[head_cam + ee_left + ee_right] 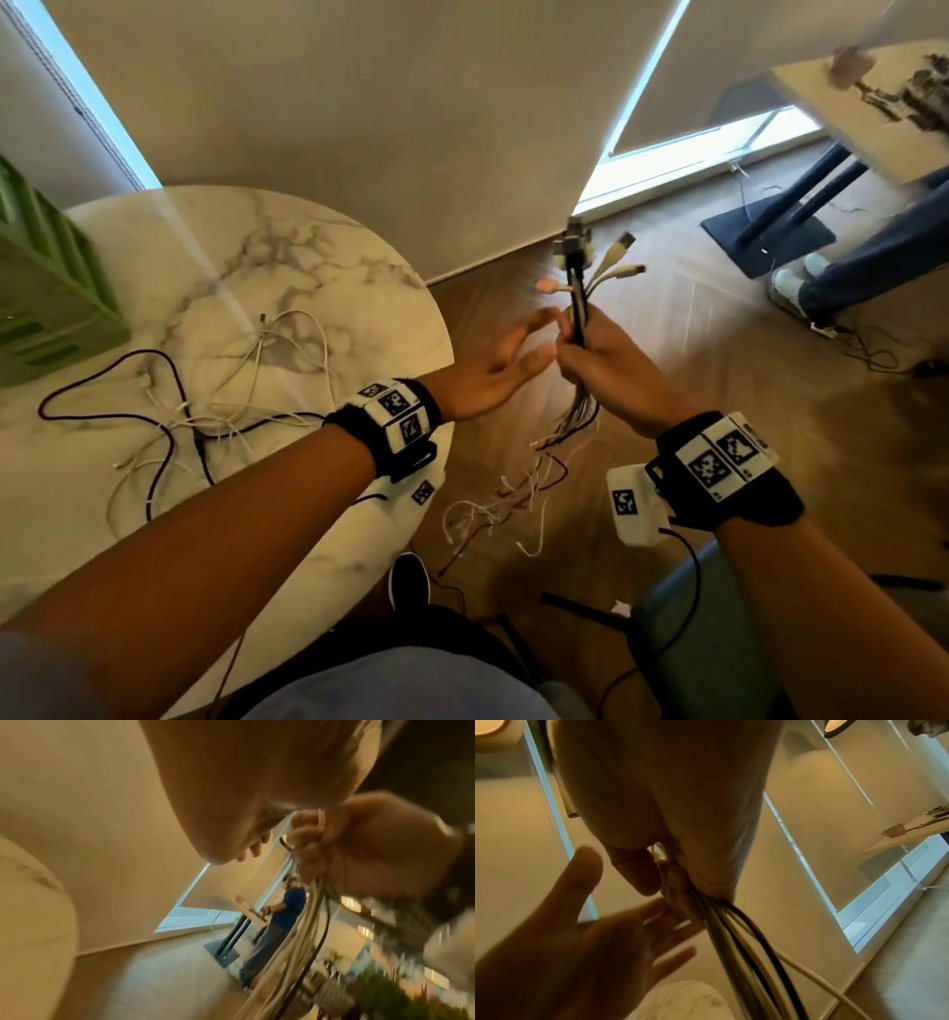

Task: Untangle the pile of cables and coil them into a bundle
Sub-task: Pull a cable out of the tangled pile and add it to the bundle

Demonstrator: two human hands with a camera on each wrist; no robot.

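Right hand (606, 370): fingers curled tight round a gathered sheaf of thin white and black cables (583, 313), gripped just below the plugs, which fan upward above the fist; the long tails (513, 493) hang slack below it toward the wooden herringbone floor (667, 318). Left hand (493, 370): fingers straight and spread, palm turned to the sheaf, fingertips just beside the right fist, holding nothing. Handling, by judgement: light, limp cords with smooth jackets, likely to slip through a loose grip and to snag on each other's plugs; best taken hold of just under the fist, then drawn down the length to form loops. Round white marble-patterned worktop (359, 246), to the left: a second loose tangle of white cords and one dark cable (205, 406) lies on it, not yet gathered. Green slatted plastic crate (46, 288): on the worktop's far left edge. Farther right: a second person's legs (847, 277) at a pale raised table (847, 118).
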